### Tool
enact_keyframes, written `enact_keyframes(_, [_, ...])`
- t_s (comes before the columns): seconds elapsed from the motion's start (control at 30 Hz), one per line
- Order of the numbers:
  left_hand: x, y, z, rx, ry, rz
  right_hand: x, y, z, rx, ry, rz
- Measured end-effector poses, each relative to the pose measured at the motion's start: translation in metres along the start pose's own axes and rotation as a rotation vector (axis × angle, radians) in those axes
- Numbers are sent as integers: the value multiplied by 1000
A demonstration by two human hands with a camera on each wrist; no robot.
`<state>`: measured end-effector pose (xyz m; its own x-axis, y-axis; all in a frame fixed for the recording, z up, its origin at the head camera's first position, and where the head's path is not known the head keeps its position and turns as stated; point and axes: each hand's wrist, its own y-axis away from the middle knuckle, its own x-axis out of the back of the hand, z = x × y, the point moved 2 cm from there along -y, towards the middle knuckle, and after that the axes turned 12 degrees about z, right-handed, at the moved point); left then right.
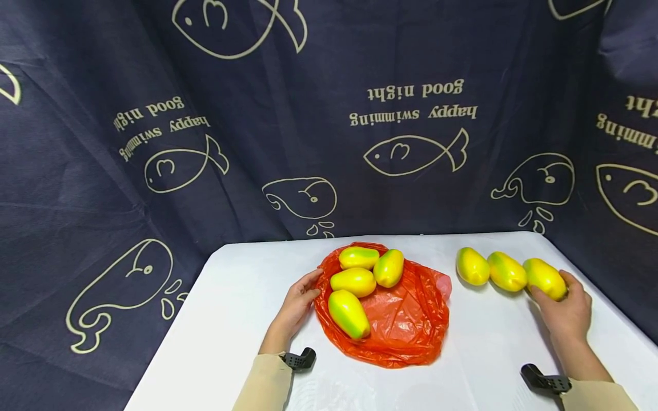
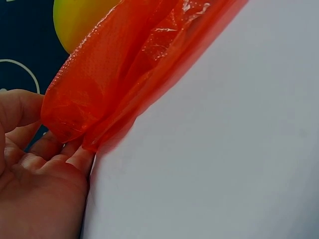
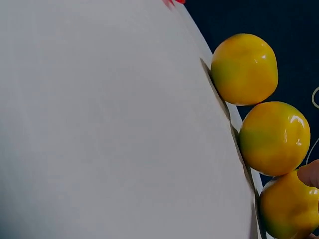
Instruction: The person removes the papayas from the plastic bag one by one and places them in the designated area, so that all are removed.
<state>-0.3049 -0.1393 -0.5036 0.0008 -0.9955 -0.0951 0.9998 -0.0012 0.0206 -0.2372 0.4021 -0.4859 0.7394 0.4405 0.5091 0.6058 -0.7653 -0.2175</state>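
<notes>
Gripping the end fruit [image 1: 546,278] of a row of three, the right hand [image 1: 568,311] has its fingers bent around it, only as far apart as the fruit is wide. This yellow and green fruit lies at the right side of the white counter [image 1: 221,319]. Its long way runs on a slant, from far left to near right. The other two fruits [image 1: 507,271] lie to its left, one just beside it. Past them, farther left, is the red plastic bag [image 1: 406,331], well apart from the right hand. The left hand [image 1: 295,305] is much nearer to the bag. It is right at the left edge, its fingers a little bent, and they seem to pinch the thin red rim. Four more fruits [image 1: 353,282] sit in the left part of the bag, so its right part faces the held fruit. The dark curtain [image 1: 308,142] behind has words on it, "good night" and "happy swimming", upside down here, with line drawings of fish and whales. No brand or label shows on the fruits or the bag.
</notes>
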Motion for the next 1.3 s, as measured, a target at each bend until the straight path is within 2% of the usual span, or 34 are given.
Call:
enact_keyframes(0.23, [0, -1, 0, -4, -10, -1, 2, 1, -7, 32, 30, 19])
enact_keyframes(0.7, [1, -2, -2, 1, -7, 2, 8, 9, -23, 92, -24, 70])
enact_keyframes(1.03, [1, -3, -2, -7, -11, -1, 7, 27, -60, 243, -58, 67])
enact_keyframes(1.3, [0, -1, -1, -9, -23, -10, 6, 44, -81, 325, -103, 41])
